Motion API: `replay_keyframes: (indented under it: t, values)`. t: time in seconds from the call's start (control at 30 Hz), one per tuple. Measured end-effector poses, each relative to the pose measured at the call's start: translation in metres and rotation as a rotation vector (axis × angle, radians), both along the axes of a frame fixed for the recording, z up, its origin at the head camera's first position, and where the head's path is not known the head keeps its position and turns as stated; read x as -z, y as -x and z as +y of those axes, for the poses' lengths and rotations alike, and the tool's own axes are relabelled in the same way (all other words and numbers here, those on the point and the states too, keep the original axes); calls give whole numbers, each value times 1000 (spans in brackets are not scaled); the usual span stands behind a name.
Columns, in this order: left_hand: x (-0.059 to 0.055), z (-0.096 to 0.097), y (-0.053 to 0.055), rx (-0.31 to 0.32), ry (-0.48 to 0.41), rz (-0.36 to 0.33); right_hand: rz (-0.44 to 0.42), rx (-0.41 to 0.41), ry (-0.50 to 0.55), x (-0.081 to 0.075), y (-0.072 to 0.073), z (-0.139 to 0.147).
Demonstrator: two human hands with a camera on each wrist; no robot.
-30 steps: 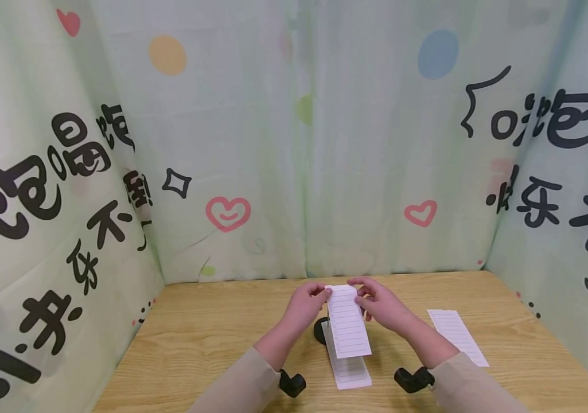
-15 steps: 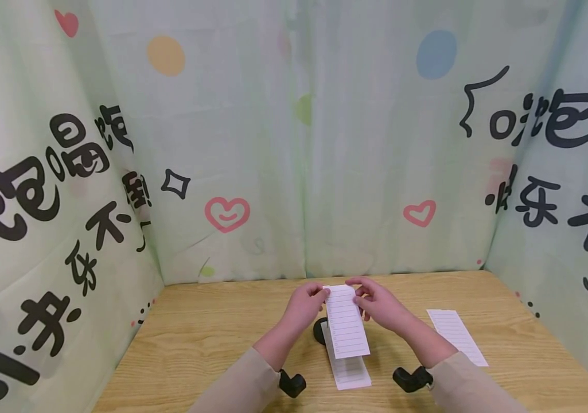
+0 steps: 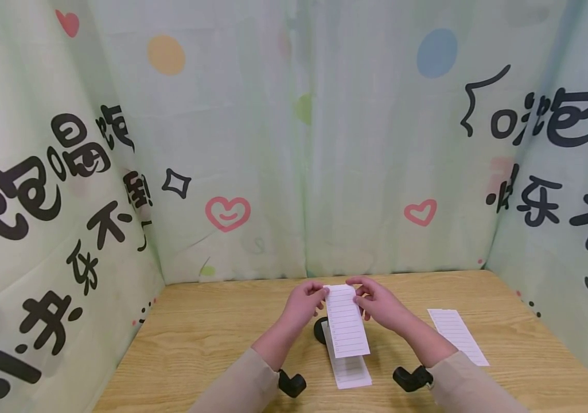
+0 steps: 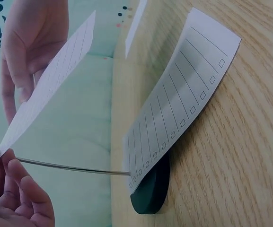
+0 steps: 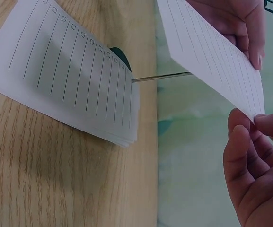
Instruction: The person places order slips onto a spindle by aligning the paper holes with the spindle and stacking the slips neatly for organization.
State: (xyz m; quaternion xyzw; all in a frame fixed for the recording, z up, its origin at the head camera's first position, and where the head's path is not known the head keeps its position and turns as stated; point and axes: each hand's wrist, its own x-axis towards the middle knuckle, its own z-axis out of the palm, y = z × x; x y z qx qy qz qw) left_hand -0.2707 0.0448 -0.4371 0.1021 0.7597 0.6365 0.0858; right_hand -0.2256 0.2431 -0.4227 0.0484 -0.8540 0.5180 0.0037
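My left hand (image 3: 301,304) pinches the top left corner of a lined paper slip (image 3: 347,324) with small checkboxes down one side. The slip's top right edge is between the thumb and fingers of my right hand (image 3: 379,303). Under it, a thin metal spike (image 4: 74,168) rises from a round black base (image 3: 319,331); its tip meets the slip near my left fingertips in the left wrist view, though whether it pierces the paper is hidden. Several similar slips (image 5: 74,71) are stuck low on the spike, curving down toward the table.
To the right on the wooden table (image 3: 195,344) lies another lined slip or small pile (image 3: 459,337). A printed curtain (image 3: 252,143) stands behind and at both sides of the table. Black wrist mounts (image 3: 292,383) are on both forearms.
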Motion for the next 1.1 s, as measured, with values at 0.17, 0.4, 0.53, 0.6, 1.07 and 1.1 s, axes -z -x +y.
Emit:
replay_keyframes:
  t: [0.17, 0.4, 0.53, 0.6, 1.07, 1.1]
  values:
    - [2, -2, 1, 13, -38, -16, 0, 5, -7, 0, 0, -1]
    - [4, -5, 2, 26, -59, -53, 3, 13, -5, 1, 0, -3]
    - [6, -7, 4, 39, -75, -74, 10, 7, 2, 3, 0, -5]
    - [7, -8, 5, 45, -75, -81, 9, -1, 1, 4, -1, -5]
    - [20, -10, 5, 69, 84, -93, -21, 0, -35, 12, -1, -4]
    - [22, -10, 6, 71, 99, -89, -27, -2, -40, 14, -1, -4]
